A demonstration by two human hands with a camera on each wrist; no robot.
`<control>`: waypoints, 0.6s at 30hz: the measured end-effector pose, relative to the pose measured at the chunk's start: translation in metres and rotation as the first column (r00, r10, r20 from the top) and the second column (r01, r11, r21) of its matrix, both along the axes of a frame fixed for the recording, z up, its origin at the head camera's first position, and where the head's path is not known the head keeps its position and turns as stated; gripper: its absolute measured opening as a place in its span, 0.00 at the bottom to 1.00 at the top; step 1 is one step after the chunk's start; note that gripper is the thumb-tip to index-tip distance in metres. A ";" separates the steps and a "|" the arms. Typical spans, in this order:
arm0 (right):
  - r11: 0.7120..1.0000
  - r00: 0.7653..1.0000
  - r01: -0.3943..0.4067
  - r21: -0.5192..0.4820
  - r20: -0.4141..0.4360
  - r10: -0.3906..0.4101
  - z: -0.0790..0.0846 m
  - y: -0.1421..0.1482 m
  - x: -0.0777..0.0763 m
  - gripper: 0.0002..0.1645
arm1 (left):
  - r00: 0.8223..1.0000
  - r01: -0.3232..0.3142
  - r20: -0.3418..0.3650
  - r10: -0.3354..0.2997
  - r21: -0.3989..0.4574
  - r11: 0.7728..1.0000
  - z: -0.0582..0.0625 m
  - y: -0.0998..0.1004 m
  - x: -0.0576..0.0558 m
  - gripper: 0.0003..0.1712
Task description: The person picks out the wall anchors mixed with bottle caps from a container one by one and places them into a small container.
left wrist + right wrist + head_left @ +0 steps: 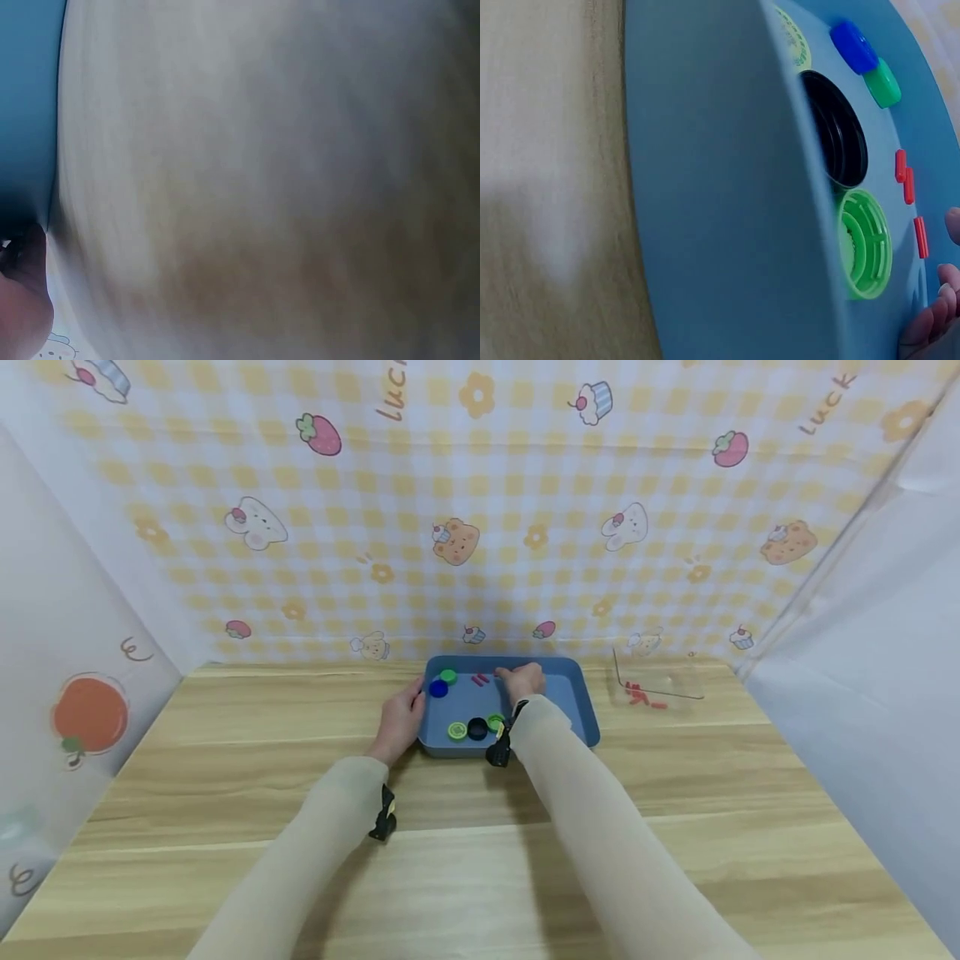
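A blue-grey tray stands on the wooden table, with my left hand gripping its left side wall. In the left wrist view, only part of that left hand shows, against the tray's wall. My right hand is inside the tray, its thumb and fingers apart in the right wrist view. Just beyond those fingertips lies a short red stick, near two more red sticks. Toward the tray's left are a blue cap and a green cap.
Along the tray's near side lie a yellow-green cap, a black cap and a green ribbed cap. A clear box with several red sticks stands to the right. A checked cloth hangs behind.
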State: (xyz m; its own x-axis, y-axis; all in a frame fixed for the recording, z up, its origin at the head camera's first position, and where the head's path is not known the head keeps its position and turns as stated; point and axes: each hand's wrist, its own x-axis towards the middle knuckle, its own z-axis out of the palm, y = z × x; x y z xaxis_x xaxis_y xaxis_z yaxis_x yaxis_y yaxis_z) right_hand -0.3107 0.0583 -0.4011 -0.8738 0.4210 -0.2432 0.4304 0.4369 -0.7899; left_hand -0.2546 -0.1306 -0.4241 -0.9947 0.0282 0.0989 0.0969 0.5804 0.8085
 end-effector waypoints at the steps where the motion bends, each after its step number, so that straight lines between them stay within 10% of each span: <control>1: 1.000 1.000 0.000 0.012 0.003 0.000 -0.001 -0.001 -0.001 0.15 | 1.000 0.000 -0.007 0.000 -0.001 1.000 -0.001 0.000 0.000 0.24; 18: 0.991 0.995 -0.020 0.136 0.101 0.007 -0.008 -0.009 -0.013 0.35 | 1.000 -0.008 -0.013 0.008 0.014 1.000 -0.003 0.000 -0.001 0.24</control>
State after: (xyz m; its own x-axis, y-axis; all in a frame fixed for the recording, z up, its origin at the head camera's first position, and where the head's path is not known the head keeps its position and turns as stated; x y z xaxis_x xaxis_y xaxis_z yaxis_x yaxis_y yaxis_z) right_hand -0.3240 0.0490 -0.4095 -0.8538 0.4447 -0.2707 0.4976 0.5439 -0.6757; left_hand -0.2553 -0.1308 -0.4275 -0.9935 0.0185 0.1121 0.1027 0.5696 0.8155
